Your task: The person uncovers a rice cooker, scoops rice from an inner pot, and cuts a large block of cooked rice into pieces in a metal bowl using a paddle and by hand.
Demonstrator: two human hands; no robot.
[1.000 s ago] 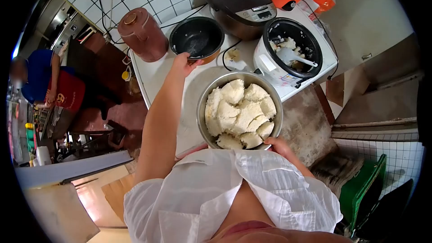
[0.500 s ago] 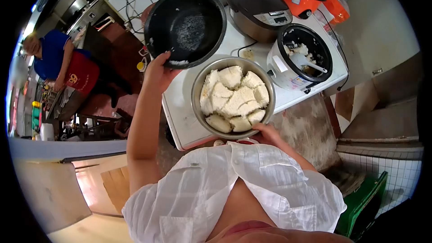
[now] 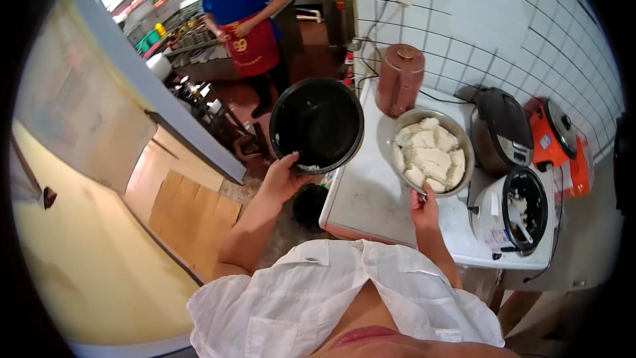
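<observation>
My left hand (image 3: 283, 178) grips the lower rim of a black rice cooker inner pot (image 3: 317, 122), tilted so its inside faces me. A few white grains cling to the pot's wall and rim. On the right, my right hand (image 3: 424, 204) is closed on the near rim of a round metal bowl (image 3: 466, 179). Chunks of cooked white rice (image 3: 429, 152) fill that bowl, which is over the white table (image 3: 361, 195). I cannot tell whether the bowl touches the tabletop.
A reddish kettle (image 3: 400, 79) stands behind the bowl. To the right are a dark rice cooker (image 3: 501, 129), an orange cooker (image 3: 551, 134) and an open white cooker (image 3: 493, 225) with rice and a scoop. A person in a red apron (image 3: 252, 50) stands beyond the doorway. A black bin (image 3: 310, 207) sits below the pot.
My view has turned left toward the doorway. The pot has moved out past the table's left edge, and the bowl is now farther from my body, near the kettle. Both hands keep their holds.
</observation>
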